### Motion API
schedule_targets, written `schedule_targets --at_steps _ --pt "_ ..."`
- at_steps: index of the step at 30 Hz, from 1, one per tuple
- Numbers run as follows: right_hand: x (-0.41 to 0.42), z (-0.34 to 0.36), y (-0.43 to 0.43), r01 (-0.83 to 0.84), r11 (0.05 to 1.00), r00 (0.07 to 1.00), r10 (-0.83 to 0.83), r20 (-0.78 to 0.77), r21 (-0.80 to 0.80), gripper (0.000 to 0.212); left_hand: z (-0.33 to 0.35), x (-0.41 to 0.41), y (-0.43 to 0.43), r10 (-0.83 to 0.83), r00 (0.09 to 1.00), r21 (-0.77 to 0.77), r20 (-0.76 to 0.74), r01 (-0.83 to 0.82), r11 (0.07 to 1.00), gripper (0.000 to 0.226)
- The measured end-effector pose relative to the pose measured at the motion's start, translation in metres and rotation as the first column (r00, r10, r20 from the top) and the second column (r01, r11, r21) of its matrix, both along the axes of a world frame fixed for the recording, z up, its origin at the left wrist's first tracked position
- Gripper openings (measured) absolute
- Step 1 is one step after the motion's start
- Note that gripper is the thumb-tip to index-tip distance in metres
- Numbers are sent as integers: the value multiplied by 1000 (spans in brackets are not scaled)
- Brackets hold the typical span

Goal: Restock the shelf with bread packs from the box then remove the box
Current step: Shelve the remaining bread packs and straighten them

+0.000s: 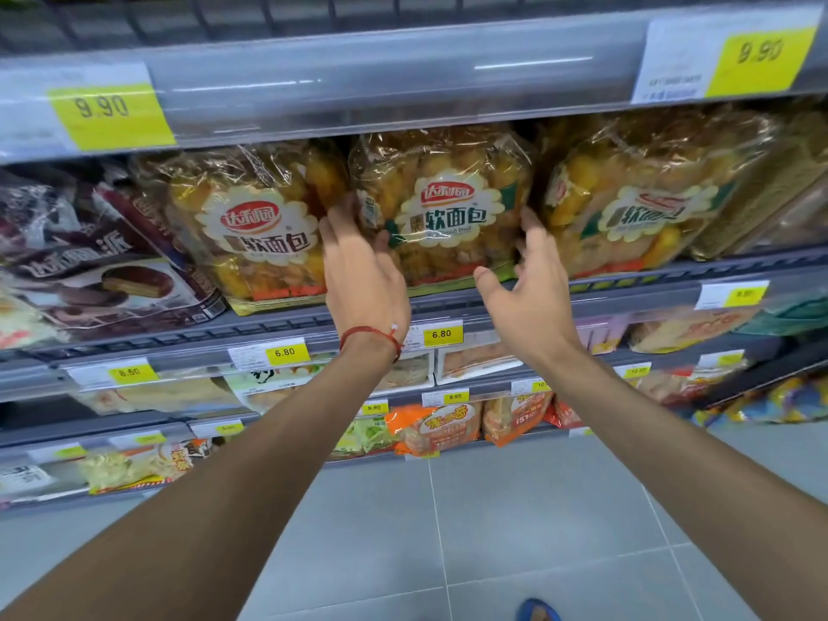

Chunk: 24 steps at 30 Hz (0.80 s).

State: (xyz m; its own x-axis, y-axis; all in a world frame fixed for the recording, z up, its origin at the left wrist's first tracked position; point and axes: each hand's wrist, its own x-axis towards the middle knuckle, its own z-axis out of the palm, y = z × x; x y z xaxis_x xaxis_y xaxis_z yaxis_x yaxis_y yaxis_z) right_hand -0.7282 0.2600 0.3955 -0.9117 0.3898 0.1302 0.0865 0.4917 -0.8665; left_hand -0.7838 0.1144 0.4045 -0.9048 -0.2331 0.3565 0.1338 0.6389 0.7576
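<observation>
The middle bread pack [448, 226], printed 达利园 and 软面包 like the left pack [251, 235] beside it, stands upright on the shelf [627, 291] under yellow 9.90 price tags [112, 114]; lower tags read 6.80 and 8.50. Both arms reach forward, and the left hand [365, 280] lays nearly straight fingers [340, 221] against the pack's left edge. The right hand [531, 289] is spread wide with its fingertips [533, 226] at the pack's right edge, neither hand curled round it.
</observation>
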Motion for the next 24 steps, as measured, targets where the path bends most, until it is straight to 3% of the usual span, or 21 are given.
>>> schedule_targets --at_steps 8,13,24 --pt "0 -2 7 -45 992 998 50 -44 117 82 1 11 10 -93 995 61 -18 94 994 93" --pt "0 -2 5 -68 975 996 79 -45 213 93 -9 13 8 -186 978 102 -98 195 975 101" --pt "-10 -1 3 -131 983 991 128 28 129 104 -6 16 13 -237 967 124 -93 248 961 105"
